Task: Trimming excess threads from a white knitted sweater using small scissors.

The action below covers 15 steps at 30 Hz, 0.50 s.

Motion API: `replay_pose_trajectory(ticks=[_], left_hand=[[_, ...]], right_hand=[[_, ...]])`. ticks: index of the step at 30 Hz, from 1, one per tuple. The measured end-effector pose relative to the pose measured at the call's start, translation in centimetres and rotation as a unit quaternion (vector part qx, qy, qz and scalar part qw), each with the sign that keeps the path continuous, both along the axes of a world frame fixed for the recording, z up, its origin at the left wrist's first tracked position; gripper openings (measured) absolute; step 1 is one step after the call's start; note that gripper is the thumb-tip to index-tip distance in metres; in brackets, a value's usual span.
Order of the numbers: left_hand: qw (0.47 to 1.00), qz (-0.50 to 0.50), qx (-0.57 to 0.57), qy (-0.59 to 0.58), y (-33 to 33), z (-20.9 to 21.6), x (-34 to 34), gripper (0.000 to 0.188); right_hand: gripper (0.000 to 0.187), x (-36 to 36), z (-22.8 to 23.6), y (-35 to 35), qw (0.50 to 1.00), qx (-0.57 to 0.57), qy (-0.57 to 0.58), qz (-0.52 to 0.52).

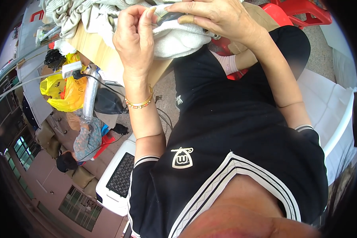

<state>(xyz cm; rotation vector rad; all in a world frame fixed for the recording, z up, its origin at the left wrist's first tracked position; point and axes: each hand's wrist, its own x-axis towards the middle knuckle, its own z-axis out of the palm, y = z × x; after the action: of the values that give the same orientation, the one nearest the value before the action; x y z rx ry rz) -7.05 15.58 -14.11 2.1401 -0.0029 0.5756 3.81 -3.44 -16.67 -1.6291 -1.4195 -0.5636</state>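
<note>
A pale grey knitted garment (182, 39) lies bunched at the top of the view, partly on a light wooden tabletop (95, 45) and partly hanging over its edge. My left hand (135, 39) is closed in a pinch, thumb against forefinger, beside the knit; whatever sits between the tips is too small to make out. My right hand (222, 18) grips the garment from the right, fingers over it and thumb below. A tan covering shows on one of its digits. Between the hands, a dark, smooth patch (168, 18) shows at the fabric; its kind is unclear.
More knitwear (73, 18) is heaped at upper left. Yellow plastic bags (69, 93), a clear-wrapped roll (90, 93) and a white adapter with cables (71, 70) are left of the table. A red stool (305, 12) stands upper right. Another person (85, 141) sits at lower left.
</note>
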Motion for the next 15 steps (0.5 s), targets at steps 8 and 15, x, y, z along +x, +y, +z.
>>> replay_pose_trajectory(ticks=[8,15], left_hand=[[0.999,-0.015,-0.03,0.0,0.8,-1.4,0.3,0.008],[1.0,0.014,-0.007,-0.013,0.2,-0.6,-0.3,0.009]], right_hand=[[0.027,0.2,0.1,-0.2,0.999,-0.024,-0.006,0.021],[0.025,-0.1,-1.9,0.9,0.997,0.052,-0.048,0.001]])
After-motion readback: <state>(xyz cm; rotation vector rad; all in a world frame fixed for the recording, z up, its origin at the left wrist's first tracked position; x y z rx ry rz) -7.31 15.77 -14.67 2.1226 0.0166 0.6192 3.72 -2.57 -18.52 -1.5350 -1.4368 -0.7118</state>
